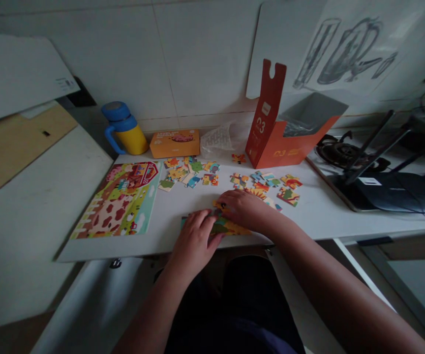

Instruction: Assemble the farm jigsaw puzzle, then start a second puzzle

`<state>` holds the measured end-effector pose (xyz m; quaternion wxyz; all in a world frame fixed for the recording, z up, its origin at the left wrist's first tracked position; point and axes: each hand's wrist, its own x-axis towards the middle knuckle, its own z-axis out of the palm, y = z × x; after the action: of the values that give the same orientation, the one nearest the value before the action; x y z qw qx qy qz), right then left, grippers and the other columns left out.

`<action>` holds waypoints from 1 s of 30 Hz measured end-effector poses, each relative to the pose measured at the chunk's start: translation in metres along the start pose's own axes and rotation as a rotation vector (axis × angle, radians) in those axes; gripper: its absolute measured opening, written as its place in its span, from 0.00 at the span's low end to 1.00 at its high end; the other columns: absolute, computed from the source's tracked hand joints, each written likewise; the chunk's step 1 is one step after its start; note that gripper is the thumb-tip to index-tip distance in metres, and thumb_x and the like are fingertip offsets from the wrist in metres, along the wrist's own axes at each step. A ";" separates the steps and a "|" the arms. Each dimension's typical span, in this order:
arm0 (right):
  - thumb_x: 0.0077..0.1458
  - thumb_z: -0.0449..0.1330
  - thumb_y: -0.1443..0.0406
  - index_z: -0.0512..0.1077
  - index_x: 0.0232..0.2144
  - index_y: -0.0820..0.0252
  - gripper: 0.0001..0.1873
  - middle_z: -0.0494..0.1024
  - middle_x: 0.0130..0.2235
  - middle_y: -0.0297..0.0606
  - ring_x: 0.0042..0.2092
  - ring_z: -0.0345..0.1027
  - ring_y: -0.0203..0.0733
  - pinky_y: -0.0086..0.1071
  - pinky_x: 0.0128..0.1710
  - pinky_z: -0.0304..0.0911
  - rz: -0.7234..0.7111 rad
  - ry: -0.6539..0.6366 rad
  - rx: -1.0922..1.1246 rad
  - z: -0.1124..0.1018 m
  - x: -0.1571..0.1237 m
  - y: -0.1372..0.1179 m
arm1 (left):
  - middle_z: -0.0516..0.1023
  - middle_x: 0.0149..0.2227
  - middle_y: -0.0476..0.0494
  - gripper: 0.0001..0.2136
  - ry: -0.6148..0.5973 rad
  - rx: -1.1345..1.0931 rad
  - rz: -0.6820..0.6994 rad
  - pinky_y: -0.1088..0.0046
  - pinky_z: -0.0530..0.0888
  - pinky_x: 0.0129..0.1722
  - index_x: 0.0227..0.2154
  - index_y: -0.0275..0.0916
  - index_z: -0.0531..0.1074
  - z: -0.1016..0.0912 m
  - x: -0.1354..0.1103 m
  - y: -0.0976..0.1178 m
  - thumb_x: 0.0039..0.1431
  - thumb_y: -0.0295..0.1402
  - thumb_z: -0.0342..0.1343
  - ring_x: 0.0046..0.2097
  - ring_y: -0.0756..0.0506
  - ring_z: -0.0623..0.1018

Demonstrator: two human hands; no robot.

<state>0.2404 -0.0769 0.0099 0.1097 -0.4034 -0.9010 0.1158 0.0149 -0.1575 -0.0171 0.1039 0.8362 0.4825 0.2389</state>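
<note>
Both of my hands rest on a partly joined cluster of colourful jigsaw pieces (230, 228) near the front edge of the white table (183, 206). My left hand (195, 240) lies on the cluster's left end with its fingers pressed down on it. My right hand (247, 209) covers the cluster's top right, fingers curled and pinching a piece at its upper edge. Several loose jigsaw pieces (190, 173) lie in a scatter beyond my hands, and more loose pieces (288, 189) lie to the right.
A finished farm picture puzzle (120, 201) lies at the left. At the back stand a blue and yellow jug (126, 129), a small orange box (175, 143), a clear plastic bag (218, 139) and an open orange carton (282, 132). A gas hob (382, 182) adjoins the right.
</note>
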 end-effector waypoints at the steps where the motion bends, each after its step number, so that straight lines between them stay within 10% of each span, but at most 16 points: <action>1: 0.70 0.62 0.61 0.78 0.58 0.59 0.18 0.82 0.56 0.49 0.57 0.77 0.52 0.43 0.60 0.67 0.008 0.007 0.002 0.002 0.000 0.000 | 0.76 0.61 0.34 0.15 0.005 0.000 0.002 0.46 0.75 0.64 0.56 0.41 0.74 0.001 0.000 0.000 0.69 0.35 0.63 0.62 0.33 0.75; 30: 0.74 0.58 0.62 0.80 0.51 0.57 0.12 0.81 0.50 0.45 0.50 0.74 0.48 0.39 0.53 0.66 -0.064 0.120 -0.029 0.017 0.006 0.012 | 0.76 0.66 0.39 0.20 -0.083 0.124 0.143 0.46 0.65 0.71 0.67 0.42 0.70 -0.001 -0.002 0.001 0.75 0.37 0.55 0.65 0.36 0.73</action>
<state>0.2402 -0.0664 -0.0091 0.1613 -0.3821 -0.9069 0.0748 0.0145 -0.1592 -0.0168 0.0546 0.8826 0.4305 0.1806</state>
